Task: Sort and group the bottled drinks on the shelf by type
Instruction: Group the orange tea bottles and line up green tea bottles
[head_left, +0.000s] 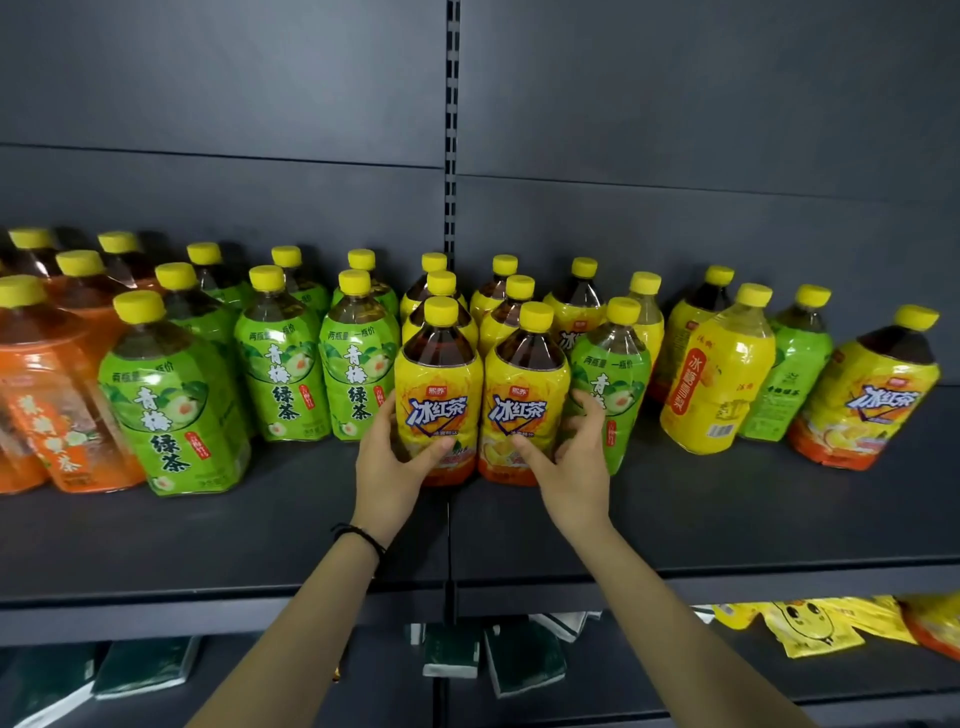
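1. Grip: left hand (392, 462) is cupped round the lower left side of the left front iced-tea bottle (439, 400), thumb across its label, fingers hidden behind. Right hand (574, 462) sits w/ thumb on the lower front of the right front iced-tea bottle (524, 405) and fingers spread loose betw. it and the green-tea bottle (613, 384) beside it; not closed on anything, more a press than a hold
2. Where: both yellow-label bottles stand side by side, touching, at the front of the shelf (727, 509), centre, w/ more of the same type lined up behind. Green group stands to the left, orange group (47, 395) at far left. To the right it's mixed: a tilted yellow juice bottle (719, 369), another green one, and a stray iced-tea bottle (867, 395) well apart
3. Risks, my guess: squeezing the pair together could knock the green-tea bottle at the right fingers, since it's just beside them. Pushing low on tall bottles may tip them back into the row behind. Slick wrap could slip under an open-palm push
4. Axis: both front bottles upright, long axis vertical, caps (441, 310) up, labels facing the camera. The juice bottle and the stray at right lean, tops tipped rightward
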